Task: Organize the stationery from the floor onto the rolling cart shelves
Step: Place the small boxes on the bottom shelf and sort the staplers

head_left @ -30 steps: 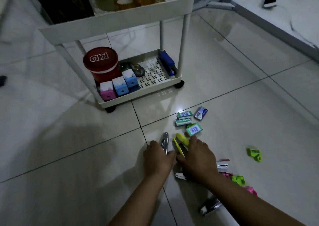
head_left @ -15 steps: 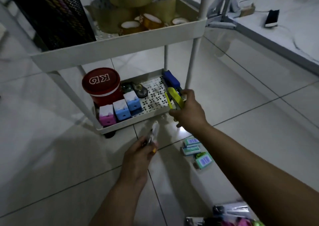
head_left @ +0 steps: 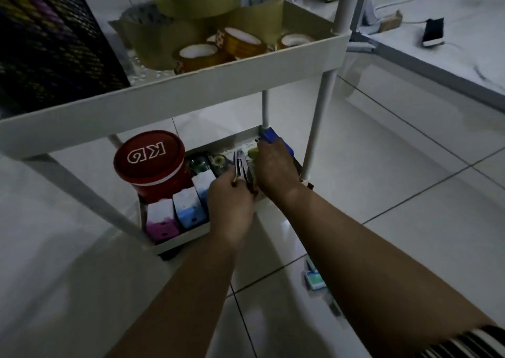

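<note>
Both my hands reach into the bottom shelf (head_left: 180, 241) of the white rolling cart. My left hand (head_left: 231, 204) grips a silver stapler (head_left: 239, 162), whose tip points away from me over the shelf. My right hand (head_left: 273, 169) lies over a yellow stapler (head_left: 252, 153); only its far end shows past my fingers, right beside a blue stapler (head_left: 269, 135) in the shelf's back right corner. How my right fingers sit on the yellow stapler is hidden.
A red tub (head_left: 150, 162), pink and blue small boxes (head_left: 175, 213) and tape dispensers (head_left: 207, 162) fill the shelf's left. Tape rolls (head_left: 218, 46) and a black mesh basket (head_left: 52, 43) sit on the upper shelf. Staple boxes (head_left: 314, 277) lie on the tile floor by my right arm.
Both hands lifted the staplers off the floor and carried them forward into the cart's bottom shelf. My view moved closer to the cart.
</note>
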